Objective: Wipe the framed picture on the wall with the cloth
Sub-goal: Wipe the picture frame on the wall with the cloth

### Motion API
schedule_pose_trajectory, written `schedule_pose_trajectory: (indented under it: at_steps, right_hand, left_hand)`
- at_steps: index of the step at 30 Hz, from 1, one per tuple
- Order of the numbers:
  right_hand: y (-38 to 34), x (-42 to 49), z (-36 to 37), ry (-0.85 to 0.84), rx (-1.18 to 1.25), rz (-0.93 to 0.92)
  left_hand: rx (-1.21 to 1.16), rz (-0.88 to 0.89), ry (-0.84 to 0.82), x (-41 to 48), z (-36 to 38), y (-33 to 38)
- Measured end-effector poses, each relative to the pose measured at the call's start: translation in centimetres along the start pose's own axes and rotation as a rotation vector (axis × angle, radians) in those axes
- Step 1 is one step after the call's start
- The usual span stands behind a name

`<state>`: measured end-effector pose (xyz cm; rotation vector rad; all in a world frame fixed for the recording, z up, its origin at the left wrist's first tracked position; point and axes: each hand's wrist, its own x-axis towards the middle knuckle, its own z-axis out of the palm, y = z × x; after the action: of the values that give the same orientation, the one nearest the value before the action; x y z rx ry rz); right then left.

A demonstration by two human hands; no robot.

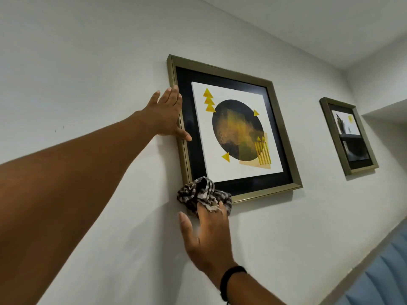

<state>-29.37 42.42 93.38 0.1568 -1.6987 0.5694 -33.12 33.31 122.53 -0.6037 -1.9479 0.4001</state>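
head view: a person's left hand (168,115) lies flat and open against the left edge of the framed picture (231,128) on the wall (88,62), holding nothing, while the right hand (207,234), fingers loosely spread, presses a bunched checked cloth (203,193) onto the frame's lower left corner. judging by that position, wiping appears underway, with the glass and remaining edges seemingly left to do.
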Motion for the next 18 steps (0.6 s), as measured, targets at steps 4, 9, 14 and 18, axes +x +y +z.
schedule_pose_trajectory:
  at_steps: [4, 9, 14, 18]
  right_hand:
    - [5.8, 0.3, -2.4, -0.077, -0.176, -0.301]
    - [12.2, 3.1, -5.0, 0.003, -0.321, -0.159]
    - [15.9, 5.5, -6.3, 0.071, -0.283, 0.279]
    - [12.0, 6.2, -5.1, 0.101, -0.147, 0.357]
  left_hand:
    - [0.002, 0.001, -0.011, -0.1, -0.1, 0.0]
    - [0.003, -0.004, -0.020, 0.0, -0.3, 0.1]
    - [0.029, -0.015, -0.021, 0.1, -0.2, 0.2]
    - [0.028, -0.008, -0.008, 0.0, -0.3, 0.2]
